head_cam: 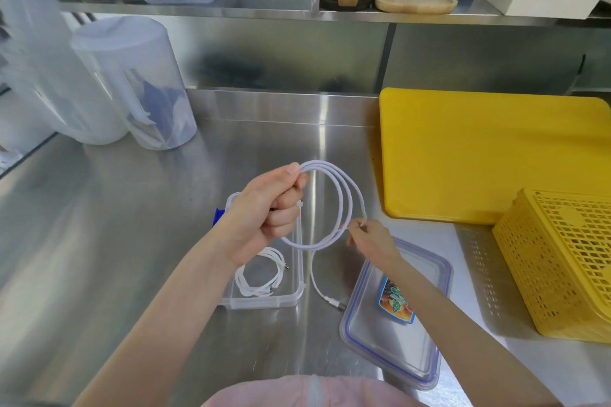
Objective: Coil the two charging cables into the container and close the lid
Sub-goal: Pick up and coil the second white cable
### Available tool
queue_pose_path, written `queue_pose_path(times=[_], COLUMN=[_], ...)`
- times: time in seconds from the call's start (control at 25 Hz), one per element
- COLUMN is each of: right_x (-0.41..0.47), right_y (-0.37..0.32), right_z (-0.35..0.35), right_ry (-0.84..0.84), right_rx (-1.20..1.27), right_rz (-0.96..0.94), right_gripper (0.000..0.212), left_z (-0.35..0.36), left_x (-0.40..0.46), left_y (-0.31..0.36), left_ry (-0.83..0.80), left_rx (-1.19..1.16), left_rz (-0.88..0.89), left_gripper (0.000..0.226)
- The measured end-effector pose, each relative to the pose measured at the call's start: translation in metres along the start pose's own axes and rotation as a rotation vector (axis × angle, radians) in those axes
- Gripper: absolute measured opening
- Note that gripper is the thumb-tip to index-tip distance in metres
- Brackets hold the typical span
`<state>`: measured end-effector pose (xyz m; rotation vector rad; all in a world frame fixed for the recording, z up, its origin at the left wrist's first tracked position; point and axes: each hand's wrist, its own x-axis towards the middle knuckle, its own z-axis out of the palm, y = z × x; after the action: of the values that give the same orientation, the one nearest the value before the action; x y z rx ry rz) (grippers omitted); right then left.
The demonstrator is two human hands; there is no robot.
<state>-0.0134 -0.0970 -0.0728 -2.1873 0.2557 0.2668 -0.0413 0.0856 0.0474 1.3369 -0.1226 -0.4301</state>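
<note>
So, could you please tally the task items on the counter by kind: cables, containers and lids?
Charging cables: 2, one coiled in the container, one being looped between the left hand and the right hand
Containers: 1
Lids: 1, lying off to the right
Total: 4

Stainless steel counter (139, 241) filled most of the frame. Directly on it: two translucent plastic jugs (139, 82) at upper left; yellow cutting board (489, 155) at upper right; yellow perforated basket (562, 261) at right edge, overlapping the board's near corner; clear container (264, 302) at centre; its blue-rimmed lid (393, 347) lower right of centre, lying flat.
</note>
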Motion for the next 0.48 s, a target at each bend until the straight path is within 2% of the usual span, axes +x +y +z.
queue_pose_path(times=[0.12, 0.32, 0.48], right_x=[0.002, -0.002, -0.011], right_y=[-0.009, -0.023, -0.032], right_z=[0.008, -0.012, -0.035], right_ry=[-0.116, -0.138, -0.233], right_rx=[0.121, 0.879, 1.244], right_rz=[-0.001, 0.130, 0.188], right_gripper=[0.031, 0.035, 0.030], left_z=[-0.002, -0.008, -0.006], left_x=[-0.001, 0.001, 0.005], left_y=[0.001, -0.009, -0.016], left_ry=[0.017, 0.088, 0.058], left_rx=[-0.012, 0.056, 0.067], left_rz=[0.008, -0.012, -0.038], left_gripper=[0.030, 0.031, 0.032])
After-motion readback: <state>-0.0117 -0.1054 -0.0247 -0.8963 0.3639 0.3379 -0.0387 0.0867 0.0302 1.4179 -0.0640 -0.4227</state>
